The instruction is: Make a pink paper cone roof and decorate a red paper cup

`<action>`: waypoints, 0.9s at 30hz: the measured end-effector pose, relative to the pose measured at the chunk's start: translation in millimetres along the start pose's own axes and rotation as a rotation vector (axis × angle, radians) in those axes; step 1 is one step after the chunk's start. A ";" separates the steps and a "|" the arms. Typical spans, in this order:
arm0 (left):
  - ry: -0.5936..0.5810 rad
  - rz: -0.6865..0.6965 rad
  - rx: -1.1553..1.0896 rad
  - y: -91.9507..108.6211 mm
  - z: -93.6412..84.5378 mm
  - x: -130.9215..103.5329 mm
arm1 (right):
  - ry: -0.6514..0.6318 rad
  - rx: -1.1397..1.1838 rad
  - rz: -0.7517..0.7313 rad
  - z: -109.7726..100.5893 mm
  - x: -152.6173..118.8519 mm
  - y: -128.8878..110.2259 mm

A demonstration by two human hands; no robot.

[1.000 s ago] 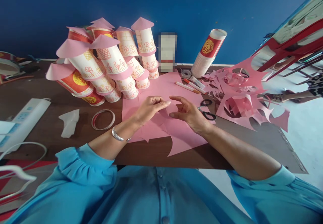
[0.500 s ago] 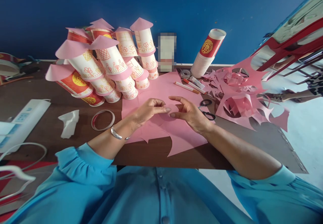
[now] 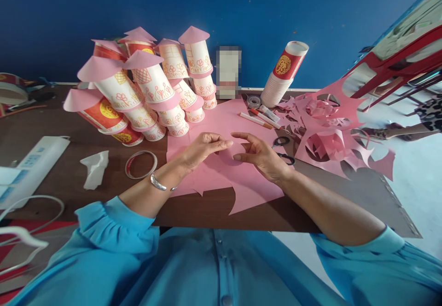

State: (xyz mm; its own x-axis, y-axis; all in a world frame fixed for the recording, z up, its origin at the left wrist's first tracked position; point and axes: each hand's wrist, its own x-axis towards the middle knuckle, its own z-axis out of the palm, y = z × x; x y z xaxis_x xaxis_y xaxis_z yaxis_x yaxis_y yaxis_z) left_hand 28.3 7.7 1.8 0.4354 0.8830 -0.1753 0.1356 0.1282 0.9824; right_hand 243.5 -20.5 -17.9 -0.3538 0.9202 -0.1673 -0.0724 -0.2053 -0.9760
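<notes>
Between my hands, above the pink sheets, is a small round piece of pink paper (image 3: 229,155); its colour blends with the paper below, so whether it is flat or curved is hard to see. My left hand (image 3: 204,149) pinches its upper left edge, thumb pressed toward the fingers. At its right side, my right hand (image 3: 260,156) holds it with bent fingers, the index finger raised apart from the thumb. Beneath both hands lie large pink paper sheets (image 3: 255,187). A pair of black-handled scissors (image 3: 286,158) rests just beyond my right hand.
Decorated paper-cup towers (image 3: 148,83) with pink cone roofs stand back left. Stacked cups (image 3: 276,89), markers (image 3: 255,120), clear tape (image 3: 253,100) and pink scraps (image 3: 328,145) lie right. A tape roll (image 3: 141,164), crumpled white paper (image 3: 95,170) and a power strip (image 3: 37,163) are left.
My left thumb and fingertips have shifted slightly up along the edge of the round pink paper, and more of it shows. My right hand stays nearly in place.
</notes>
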 end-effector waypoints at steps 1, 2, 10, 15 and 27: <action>0.001 0.002 0.014 0.8 -0.2 0.1 | 0.005 -0.003 0.000 0.0 0.1 0.0; 0.008 0.004 0.022 1.2 -0.4 0.4 | 0.008 -0.005 0.001 0.0 0.2 0.0; 0.032 -0.013 -0.006 -3.0 -2.4 2.5 | -0.004 0.051 -0.029 -1.2 1.3 2.0; 0.052 -0.008 -0.080 -3.6 -2.1 1.8 | 0.000 0.076 -0.035 -1.7 1.9 2.9; 0.052 0.015 0.053 -0.6 -4.1 2.4 | 0.024 0.094 -0.030 0.9 3.4 3.7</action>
State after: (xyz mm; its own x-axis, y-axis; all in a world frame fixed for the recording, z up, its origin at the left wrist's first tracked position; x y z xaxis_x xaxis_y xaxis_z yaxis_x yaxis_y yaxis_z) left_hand 25.6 11.6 1.0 0.3910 0.9072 -0.1556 0.1770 0.0918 0.9799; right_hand 241.2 -18.4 -22.0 -0.3275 0.9341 -0.1424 -0.1707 -0.2067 -0.9634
